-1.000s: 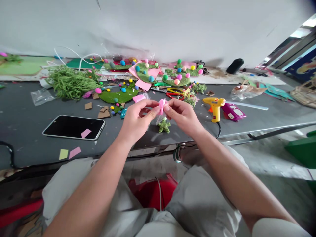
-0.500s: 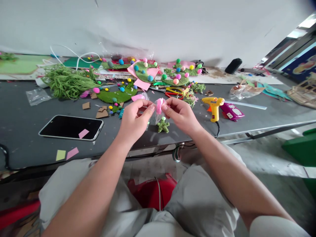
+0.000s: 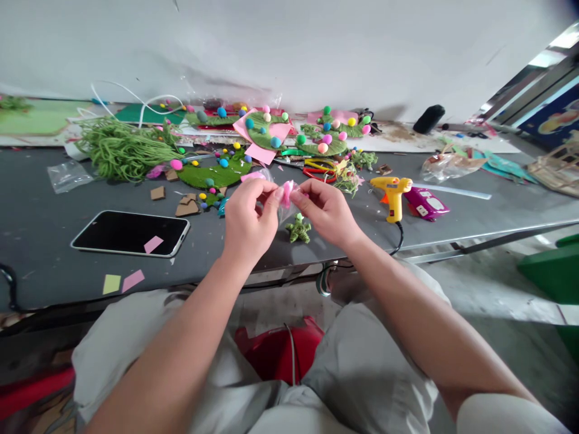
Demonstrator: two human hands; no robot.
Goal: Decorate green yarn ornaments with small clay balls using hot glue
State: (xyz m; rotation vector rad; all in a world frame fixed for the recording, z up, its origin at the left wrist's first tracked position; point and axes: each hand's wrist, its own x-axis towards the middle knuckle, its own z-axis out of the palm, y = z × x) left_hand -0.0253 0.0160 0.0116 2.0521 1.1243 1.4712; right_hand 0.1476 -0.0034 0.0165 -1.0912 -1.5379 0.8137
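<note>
A small clear plastic bag with something pink inside is held up between my two hands over the grey table. My left hand pinches its left side between thumb and fingers. On the other side, the thumb and fingers of my right hand are closed on the bag. Just below them lies a green yarn star with a pale ball at its top point. What the pink item is cannot be made out.
A yellow glue gun with a black cord and a purple packet lie to the right. A phone lies at left. Green yarn, felt pieces with pompoms and red-yellow pliers are behind.
Both hands have shifted slightly, and the bag with the pink item has moved a little to the left. The green star shows more fully beneath it.
</note>
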